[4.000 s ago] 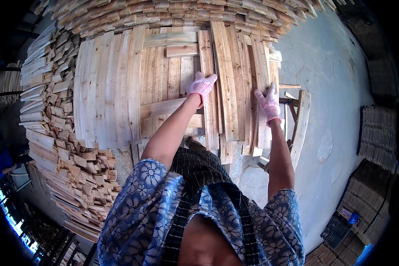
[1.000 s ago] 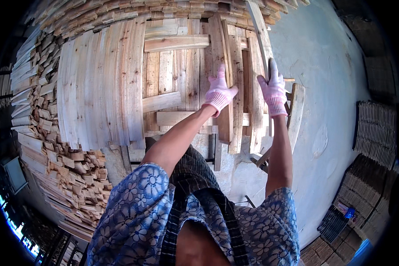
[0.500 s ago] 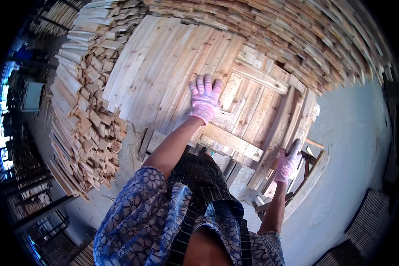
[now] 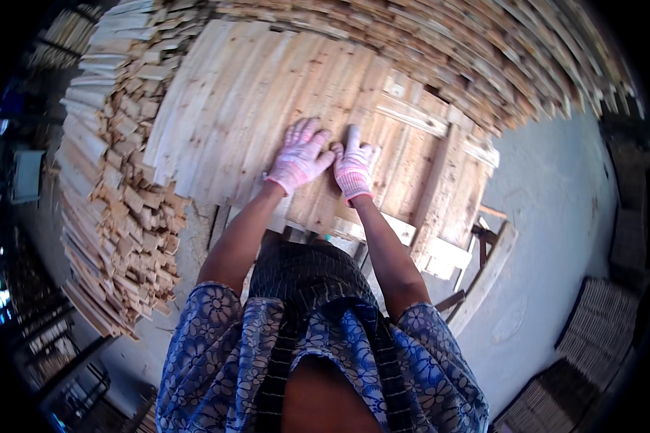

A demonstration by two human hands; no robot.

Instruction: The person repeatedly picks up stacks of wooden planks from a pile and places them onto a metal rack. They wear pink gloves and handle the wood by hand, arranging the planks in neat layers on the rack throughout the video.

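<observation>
My left hand (image 4: pixel 300 157), in a pink and white knit glove, lies flat with fingers spread on a panel of pale wooden boards (image 4: pixel 224 108) laid side by side. Close to its right, my right hand (image 4: pixel 354 170) wears a matching glove and presses on the boards, forefinger stretched out, thumb apart. It rests near the edge where the upper layer of boards ends. Right of that hand, the lower layer of boards shows, with a loose plank (image 4: pixel 436 189) lying along it. A crosswise strip (image 4: pixel 412 115) runs at the far side.
A heap of offcut slats (image 4: pixel 119 195) rises at the left. Behind the panel stands a tall stack of boards (image 4: pixel 440 50). A wooden support frame (image 4: pixel 484 278) sticks out at the right over the grey floor (image 4: pixel 549 224). Dark slatted bundles (image 4: pixel 596 328) lie at the lower right.
My right hand has left the plank at the right edge and come over beside my left hand. The left hand has shifted slightly left. The upper boards now reach differently around the gap.
</observation>
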